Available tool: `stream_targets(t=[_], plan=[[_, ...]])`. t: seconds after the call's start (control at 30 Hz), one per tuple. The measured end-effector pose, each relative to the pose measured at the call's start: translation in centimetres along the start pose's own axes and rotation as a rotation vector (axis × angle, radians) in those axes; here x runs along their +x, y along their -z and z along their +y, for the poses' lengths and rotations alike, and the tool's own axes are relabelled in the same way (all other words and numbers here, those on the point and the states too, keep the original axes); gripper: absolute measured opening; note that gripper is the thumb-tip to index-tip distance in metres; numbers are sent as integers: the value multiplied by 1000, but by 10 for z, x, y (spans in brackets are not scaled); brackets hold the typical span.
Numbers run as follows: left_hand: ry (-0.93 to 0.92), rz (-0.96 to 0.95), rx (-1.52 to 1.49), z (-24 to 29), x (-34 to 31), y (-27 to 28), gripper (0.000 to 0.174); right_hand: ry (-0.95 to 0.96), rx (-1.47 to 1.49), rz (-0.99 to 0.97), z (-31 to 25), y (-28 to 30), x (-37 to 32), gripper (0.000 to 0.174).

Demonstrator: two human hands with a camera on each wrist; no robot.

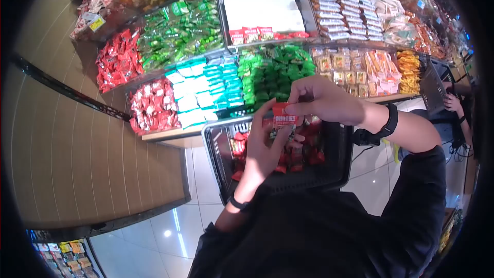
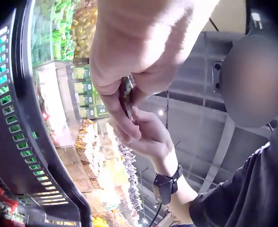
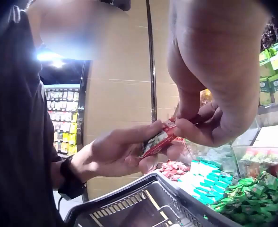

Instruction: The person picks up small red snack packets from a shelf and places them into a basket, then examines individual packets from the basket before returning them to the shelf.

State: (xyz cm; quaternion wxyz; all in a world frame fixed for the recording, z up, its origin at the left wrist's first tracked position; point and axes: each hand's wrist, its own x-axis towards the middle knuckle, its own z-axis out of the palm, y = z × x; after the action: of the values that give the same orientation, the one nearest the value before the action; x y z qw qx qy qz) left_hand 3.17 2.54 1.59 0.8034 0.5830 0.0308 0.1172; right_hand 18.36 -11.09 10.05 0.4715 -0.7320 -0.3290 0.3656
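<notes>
Near the head view's centre, the left hand (image 1: 263, 151) pinches a small red-and-white printed plastic packet (image 1: 284, 115), held between the hands over a black rectangular plastic basket (image 1: 337, 149); rightward, the right hand (image 1: 325, 100) pinches the packet's upper edge.

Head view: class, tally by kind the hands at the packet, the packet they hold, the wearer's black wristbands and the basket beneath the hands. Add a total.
Hands: 2 (left hand, right hand)
Held red packet: 1
Black wristbands: 2
Black basket: 1
Total: 6
</notes>
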Motion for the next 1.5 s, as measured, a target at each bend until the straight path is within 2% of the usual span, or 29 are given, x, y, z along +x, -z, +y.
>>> stream_targets(t=[0.03,0.07,0.1,0.13,0.17,0.23,0.3,0.37,0.4,0.43,0.5,0.57,0.63,0.77,0.87,0.9,0.97,1.1,1.23,1.3,1.37,1.5], plan=[[18,5,-127,-3,0,2,54,10,-69,-20,-5,8,6,10],[61,32,-104,-1,-2,10,39,149,-123,-11,-8,22,17,9],[56,31,-104,-3,-11,20,39,77,-102,87,-19,35,30,10],[-32,67,84,-6,-14,32,33,126,-59,156,-25,54,46,7],[-119,101,270,-11,-15,46,29,115,-148,234,-39,73,63,3],[-221,296,554,-23,-31,77,24,98,-274,234,-33,134,113,5],[-306,425,1026,-11,-47,98,35,127,-233,284,-22,170,150,6],[-249,515,1229,-18,-61,119,50,-45,-347,289,2,192,185,4],[-118,511,1270,-25,-70,127,68,-107,-320,267,16,196,199,4],[-119,505,1268,-34,-81,137,68,-170,-294,242,31,198,212,4],[219,437,844,-53,-97,154,85,-247,-323,189,56,203,235,5],[170,375,898,-59,-99,156,91,-261,-323,170,69,201,246,6],[385,390,731,-62,-99,156,91,-291,-342,173,75,200,253,10],[423,432,646,-60,-93,157,90,-349,-410,154,67,188,252,20],[417,447,646,-71,-95,162,91,-304,-576,167,50,173,238,45],[396,459,656,-72,-95,162,92,-311,-578,164,53,174,239,45],[402,464,627,-67,-93,157,92,-84,-850,136,53,173,238,46],[394,477,627,-74,-95,161,91,-14,-753,-46,81,184,242,40],[387,473,632,-81,-95,165,89,32,-767,46,90,178,246,36],[388,484,579,-84,-97,167,87,3,-737,78,91,172,247,35],[396,484,606,-80,-94,166,86,-222,-478,187,90,167,248,35],[409,463,593,-76,-93,164,87,-243,-388,237,90,164,247,27]])
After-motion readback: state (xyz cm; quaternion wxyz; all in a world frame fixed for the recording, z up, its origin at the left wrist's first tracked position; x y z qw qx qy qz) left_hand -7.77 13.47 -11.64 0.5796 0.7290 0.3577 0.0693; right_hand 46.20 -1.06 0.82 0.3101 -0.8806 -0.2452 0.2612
